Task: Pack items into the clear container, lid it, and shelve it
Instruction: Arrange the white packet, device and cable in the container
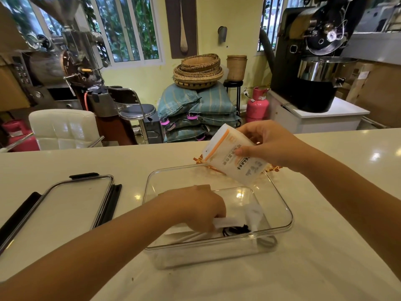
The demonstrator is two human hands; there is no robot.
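The clear container (280, 205) stands open on the white counter in front of me. My left hand (199, 207) reaches inside it and grips a white packet (225, 222) lying on the bottom beside a black cord (236, 230) and another white item (255, 213). My right hand (271, 142) holds a white pouch with an orange stripe (232, 157) tilted above the container's far rim. The container's lid (71, 203), clear with black latches, lies flat to the left.
An orange-patterned item (201, 160) sits just behind the container, mostly hidden by the pouch. Past the counter's far edge stand a white chair (63, 127), stacked sacks (195, 109), a pink gas cylinder (257, 105) and roasting machines.
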